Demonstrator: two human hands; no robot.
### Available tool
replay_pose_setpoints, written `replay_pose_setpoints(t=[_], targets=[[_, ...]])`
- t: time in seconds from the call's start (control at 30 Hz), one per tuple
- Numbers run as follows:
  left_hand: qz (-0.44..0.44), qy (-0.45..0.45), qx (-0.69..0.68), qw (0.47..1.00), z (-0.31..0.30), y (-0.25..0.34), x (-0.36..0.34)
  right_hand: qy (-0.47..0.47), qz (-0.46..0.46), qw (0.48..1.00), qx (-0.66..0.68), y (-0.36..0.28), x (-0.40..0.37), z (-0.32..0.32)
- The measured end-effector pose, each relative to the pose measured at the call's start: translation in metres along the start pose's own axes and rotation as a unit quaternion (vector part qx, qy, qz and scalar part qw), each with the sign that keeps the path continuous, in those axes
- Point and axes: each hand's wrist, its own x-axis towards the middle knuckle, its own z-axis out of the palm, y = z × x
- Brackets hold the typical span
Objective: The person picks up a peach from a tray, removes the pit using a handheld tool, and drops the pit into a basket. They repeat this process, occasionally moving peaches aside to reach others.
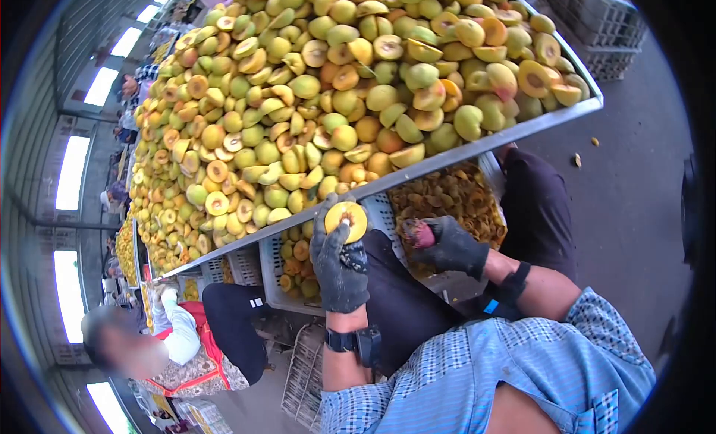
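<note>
Yellow peach half [345, 219], likely soft and slippery, sits rim-pinched in the left hand [339, 266]. Right hand [451, 246] clenches a reddish lump [419, 234].

Co-worker in red apron [195, 346], stacked grey crates [597, 20], scraps [576, 160] on floor [641, 218].

Both hands gloved: left hand [339, 266] and right hand [450, 245] are in dark grey knit work gloves with a rough, worn coating, and the cuffs end at the wrists. Left wrist has a black watch [358, 343] on a black band; right wrist has a wide black strap [513, 283] with a small blue patch on it. Shirt [522, 367] is short-sleeved with a small blue-and-white check, sleeves stopping around the elbows; trousers [537, 203] are plain dark, near black.
</note>
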Motion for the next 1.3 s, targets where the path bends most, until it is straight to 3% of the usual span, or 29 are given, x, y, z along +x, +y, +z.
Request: replay_pose_setpoints(t=[0.1, 0.13, 0.17, 0.2, 0.27, 0.33, 0.4, 0.47, 0.53, 0.6, 0.7, 0.77, 0.8, 0.93, 1.0, 1.03, 1.07, 1.1, 1.13, 1.2, 1.23, 1.3], targets=[[-0.004, 0.041, 0.044, 0.998, 0.022, -0.017, -0.043, -0.008, -0.053, 0.998, 0.015, -0.012, -0.012, 0.009], [0.154, 0.002, 0.337, 0.929, 0.022, -0.022, -0.049, -0.007, -0.087, 0.996, 0.012, -0.015, -0.014, 0.01], [0.298, -0.043, 0.587, 0.752, 0.025, -0.026, -0.052, 0.006, -0.107, 0.994, -0.015, -0.016, -0.016, 0.01], [0.296, -0.051, 0.587, 0.752, 0.032, -0.03, -0.053, 0.013, -0.105, 0.994, -0.012, -0.015, -0.017, 0.009], [0.22, -0.02, 0.505, 0.834, 0.047, -0.035, -0.053, 0.044, -0.032, 0.995, -0.079, -0.016, -0.017, 0.004], [0.182, -0.012, 0.541, 0.821, 0.059, -0.034, -0.052, 0.059, -0.041, 0.994, -0.086, -0.022, -0.02, -0.003], [0.272, -0.049, 0.604, 0.747, 0.067, -0.031, -0.049, 0.094, -0.048, 0.993, -0.047, -0.024, -0.02, -0.005], [0.253, -0.058, 0.578, 0.773, 0.077, -0.035, -0.051, 0.072, -0.018, 0.997, -0.033, -0.021, -0.019, -0.009], [0.248, -0.013, 0.627, 0.738, 0.089, -0.037, -0.054, 0.05, 0.008, 0.999, -0.018, -0.019, -0.019, -0.009], [0.244, -0.01, 0.632, 0.735, 0.086, -0.042, -0.049, 0.028, 0.006, 1.0, 0.003, -0.02, -0.02, -0.006], [0.123, 0.03, 0.365, 0.922, 0.084, -0.045, -0.042, 0.022, -0.009, 1.0, 0.013, -0.017, -0.016, -0.007], [0.038, 0.054, 0.157, 0.985, 0.087, -0.046, -0.034, 0.045, -0.011, 0.999, 0.006, -0.011, -0.011, -0.002], [-0.007, 0.064, 0.048, 0.997, 0.089, -0.048, -0.031, 0.046, -0.01, 0.999, 0.007, -0.008, -0.011, 0.0], [0.054, 0.036, 0.204, 0.977, 0.111, -0.037, -0.033, 0.062, -0.067, 0.991, 0.101, -0.014, -0.013, -0.002], [0.074, 0.04, 0.227, 0.97, 0.106, -0.04, -0.032, 0.007, -0.006, 0.994, 0.105, -0.017, -0.016, -0.005], [0.09, 0.013, 0.294, 0.951, 0.102, -0.04, -0.031, 0.006, -0.008, 0.994, 0.106, -0.021, -0.02, -0.01], [0.106, -0.014, 0.36, 0.927, 0.101, -0.038, -0.029, -0.062, 0.054, 0.99, 0.117, -0.029, -0.023, -0.017], [0.06, 0.006, 0.346, 0.936, 0.106, -0.035, -0.03, -0.13, 0.113, 0.977, 0.127, -0.034, -0.024, -0.022], [0.068, 0.008, 0.349, 0.935, 0.106, -0.033, -0.029, -0.134, 0.105, 0.977, 0.127, -0.016, -0.021, -0.013], [-0.056, -0.066, 0.094, 0.992, 0.106, -0.028, -0.026, -0.123, -0.058, 0.936, 0.326, 0.029, -0.006, 0.012], [-0.009, -0.093, 0.058, 0.994, 0.097, -0.041, -0.021, -0.157, -0.054, 0.914, 0.37, 0.006, -0.014, 0.0], [-0.01, -0.139, 0.024, 0.99, 0.092, -0.042, -0.018, -0.201, -0.035, 0.925, 0.32, 0.008, -0.011, -0.014]])
